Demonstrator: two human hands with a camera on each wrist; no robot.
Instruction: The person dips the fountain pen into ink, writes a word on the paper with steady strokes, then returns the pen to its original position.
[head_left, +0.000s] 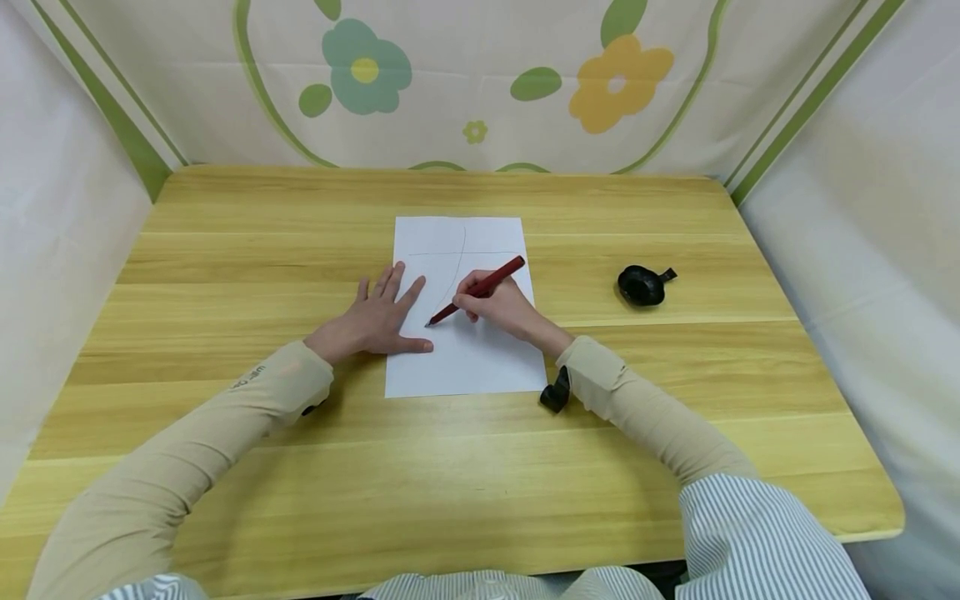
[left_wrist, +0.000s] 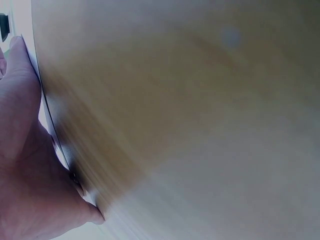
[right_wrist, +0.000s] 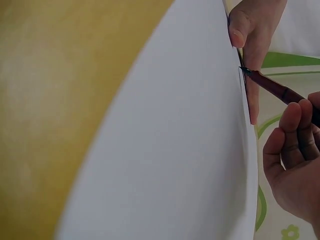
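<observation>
left hand (head_left: 375,321): splayed, gripping nothing, over left edge of white paper sheet (head_left: 480,367), apparently steadying it | right hand (head_left: 504,307): pinches dark-red pen (head_left: 497,279), tip at drawn curve's (head_left: 458,271) end (slanted for control, i judge) | sheet: on wooden table (head_left: 450,483)

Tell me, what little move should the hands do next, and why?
Maybe slide the left hand back a little: its thumb lies on the paper, and the curved line slants toward it. The right hand holds the pen with its tip at that line's lower end.
</observation>
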